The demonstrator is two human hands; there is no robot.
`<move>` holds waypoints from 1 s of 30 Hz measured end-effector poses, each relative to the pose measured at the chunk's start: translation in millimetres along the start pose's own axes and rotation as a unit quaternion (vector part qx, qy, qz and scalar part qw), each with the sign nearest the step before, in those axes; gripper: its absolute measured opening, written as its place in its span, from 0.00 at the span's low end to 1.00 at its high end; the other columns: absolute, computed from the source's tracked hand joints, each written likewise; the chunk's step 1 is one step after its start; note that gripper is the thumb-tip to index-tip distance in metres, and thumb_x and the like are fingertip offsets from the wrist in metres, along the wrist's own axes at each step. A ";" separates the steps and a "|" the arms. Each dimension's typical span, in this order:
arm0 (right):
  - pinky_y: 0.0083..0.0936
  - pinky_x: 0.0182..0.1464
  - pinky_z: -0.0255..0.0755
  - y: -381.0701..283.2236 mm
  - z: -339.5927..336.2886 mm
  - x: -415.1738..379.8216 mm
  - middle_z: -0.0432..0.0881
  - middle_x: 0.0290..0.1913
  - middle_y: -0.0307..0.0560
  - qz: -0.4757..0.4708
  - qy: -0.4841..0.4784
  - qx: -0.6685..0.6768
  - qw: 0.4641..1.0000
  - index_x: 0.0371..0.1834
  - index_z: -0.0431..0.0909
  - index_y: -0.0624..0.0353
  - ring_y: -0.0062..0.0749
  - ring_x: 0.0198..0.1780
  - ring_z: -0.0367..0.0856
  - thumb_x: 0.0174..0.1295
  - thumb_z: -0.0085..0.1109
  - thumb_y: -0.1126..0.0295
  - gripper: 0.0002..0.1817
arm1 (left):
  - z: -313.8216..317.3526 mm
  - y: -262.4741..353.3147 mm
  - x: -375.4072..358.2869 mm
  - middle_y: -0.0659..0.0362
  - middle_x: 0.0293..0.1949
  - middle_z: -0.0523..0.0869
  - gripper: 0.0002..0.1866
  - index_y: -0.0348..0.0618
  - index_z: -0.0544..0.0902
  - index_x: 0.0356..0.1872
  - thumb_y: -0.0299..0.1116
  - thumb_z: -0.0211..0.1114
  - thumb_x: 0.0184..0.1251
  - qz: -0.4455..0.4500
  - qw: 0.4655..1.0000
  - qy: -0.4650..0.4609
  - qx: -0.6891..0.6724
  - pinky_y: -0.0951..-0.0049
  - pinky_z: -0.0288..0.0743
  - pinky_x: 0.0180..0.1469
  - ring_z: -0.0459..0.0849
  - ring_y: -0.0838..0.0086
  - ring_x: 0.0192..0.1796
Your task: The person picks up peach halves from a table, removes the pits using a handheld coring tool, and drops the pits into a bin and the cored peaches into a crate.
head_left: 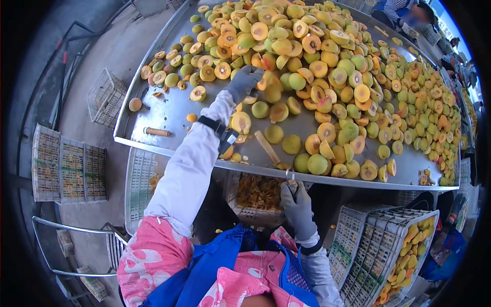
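Observation:
Grey-gloved, my left hand (244, 83) reaches to the near edge of a heap of halved peaches (307, 56), its fingers closed round a peach half (261, 82) that is slightly blurred. My right hand (297, 211), also gloved, is at the metal table's front edge, closed round a small knife (290, 178) whose short pale metal end points up; its exact shape is hard to make out. Between the hands, a wooden stick (266, 147) lies on the metal table (199, 137), close to loose peach halves (273, 134).
Below the table edge stands a crate of peach scraps (255, 192). A crate of peach halves (406, 250) is at my right; plastic crates (69, 166) stand at left. Another short stick (157, 132) lies on the table. Other people (404, 15) are along the far side.

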State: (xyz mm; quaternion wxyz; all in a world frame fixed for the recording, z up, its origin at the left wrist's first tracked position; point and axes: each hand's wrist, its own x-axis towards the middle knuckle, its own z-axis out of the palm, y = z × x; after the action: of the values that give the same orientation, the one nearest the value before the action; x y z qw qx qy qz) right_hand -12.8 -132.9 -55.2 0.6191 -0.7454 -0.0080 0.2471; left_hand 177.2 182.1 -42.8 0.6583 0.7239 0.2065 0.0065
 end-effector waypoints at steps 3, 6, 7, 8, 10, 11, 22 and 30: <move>0.18 0.22 0.65 -31.3 12.7 9.8 0.74 0.23 0.32 0.021 -0.055 0.076 0.995 0.43 0.75 0.59 0.13 0.21 0.69 0.71 0.56 0.66 0.08 | 0.2 -14.9 -72.9 0.61 0.47 0.82 0.26 0.45 0.72 0.64 0.51 0.55 0.75 0.195 0.964 -0.134 -0.123 0.74 0.80 0.37 0.83 0.75 0.40; 0.17 0.20 0.65 -68.3 20.6 12.8 0.72 0.22 0.33 0.017 -0.086 0.096 0.992 0.45 0.74 0.58 0.14 0.19 0.68 0.72 0.53 0.62 0.10 | 19.2 -33.6 -121.8 0.57 0.50 0.82 0.22 0.40 0.70 0.64 0.37 0.58 0.73 0.352 0.925 -0.128 -0.070 0.72 0.81 0.44 0.83 0.72 0.47; 0.17 0.20 0.65 -71.4 22.0 13.7 0.72 0.22 0.33 0.023 -0.081 0.096 0.992 0.45 0.74 0.58 0.14 0.19 0.68 0.72 0.53 0.62 0.10 | 25.8 -32.4 -133.7 0.53 0.52 0.82 0.22 0.37 0.69 0.63 0.24 0.61 0.70 0.363 0.924 -0.105 -0.062 0.71 0.81 0.50 0.83 0.70 0.52; 0.17 0.18 0.64 -73.0 22.7 13.9 0.72 0.21 0.36 -0.003 -0.089 0.102 0.991 0.47 0.74 0.60 0.16 0.17 0.68 0.73 0.50 0.61 0.13 | 33.8 -29.3 -143.5 0.53 0.52 0.82 0.22 0.37 0.69 0.63 0.24 0.61 0.70 0.360 0.924 -0.109 -0.066 0.71 0.81 0.50 0.83 0.70 0.52; 0.17 0.17 0.64 -76.8 23.2 8.6 0.72 0.21 0.39 -0.025 -0.093 0.108 0.989 0.48 0.74 0.61 0.19 0.15 0.67 0.75 0.46 0.60 0.15 | 46.9 -25.0 -160.1 0.49 0.52 0.81 0.23 0.34 0.68 0.62 0.25 0.63 0.69 0.272 0.954 -0.109 -0.067 0.69 0.78 0.55 0.82 0.67 0.53; 0.17 0.17 0.63 -81.0 23.3 4.7 0.72 0.21 0.39 -0.016 -0.085 0.112 0.990 0.48 0.74 0.61 0.20 0.14 0.67 0.75 0.45 0.58 0.16 | 46.9 -36.3 -161.8 0.46 0.54 0.81 0.24 0.31 0.67 0.61 0.25 0.64 0.67 0.332 0.934 -0.002 0.135 0.67 0.75 0.58 0.81 0.64 0.54; 0.20 0.18 0.63 -61.3 57.6 -27.3 0.71 0.22 0.35 -0.077 0.006 0.161 0.984 0.50 0.75 0.61 0.16 0.18 0.68 0.74 0.48 0.59 0.15 | 94.1 -3.0 -227.4 0.61 0.36 0.84 0.16 0.35 0.81 0.46 0.39 0.54 0.76 0.216 0.956 0.053 -0.189 0.79 0.74 0.41 0.78 0.81 0.36; 0.21 0.15 0.63 -73.5 50.1 -42.7 0.70 0.19 0.37 -0.017 -0.058 0.149 0.987 0.47 0.72 0.58 0.19 0.14 0.66 0.75 0.44 0.57 0.16 | 93.9 9.5 -244.3 0.64 0.32 0.82 0.19 0.36 0.84 0.41 0.43 0.53 0.77 0.161 0.943 0.039 -0.288 0.81 0.70 0.37 0.74 0.84 0.33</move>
State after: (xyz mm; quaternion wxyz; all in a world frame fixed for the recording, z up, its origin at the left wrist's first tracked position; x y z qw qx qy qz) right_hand -47.6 -83.3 22.7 0.7256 -0.6292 -0.0199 0.2780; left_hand -17.1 17.3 17.9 0.8205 0.5258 0.1014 0.1999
